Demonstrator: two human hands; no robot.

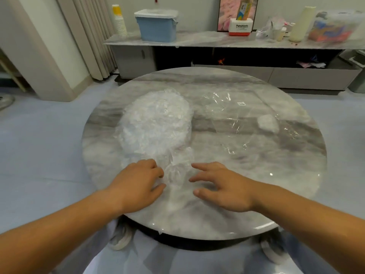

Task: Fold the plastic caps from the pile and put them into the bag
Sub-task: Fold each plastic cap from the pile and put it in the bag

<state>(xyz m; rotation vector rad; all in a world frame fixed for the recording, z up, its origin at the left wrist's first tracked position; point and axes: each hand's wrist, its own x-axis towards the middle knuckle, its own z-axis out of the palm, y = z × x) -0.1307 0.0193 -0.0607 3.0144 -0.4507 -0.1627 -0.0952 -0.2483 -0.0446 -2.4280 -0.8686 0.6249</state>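
Observation:
A heap of crumpled clear plastic caps lies on the left half of the round marble table. One cap lies apart near the front edge, between my hands. My left hand rests on its left side with curled fingertips touching the plastic. My right hand hovers at its right side, fingers spread and relaxed, holding nothing. A flat clear bag lies on the right half of the table, with one small folded white cap inside it.
Behind the table runs a long low cabinet carrying a blue bin, stacked paper cups, a small red and white box and other clutter. Curtains hang at the left. My knees are under the front edge.

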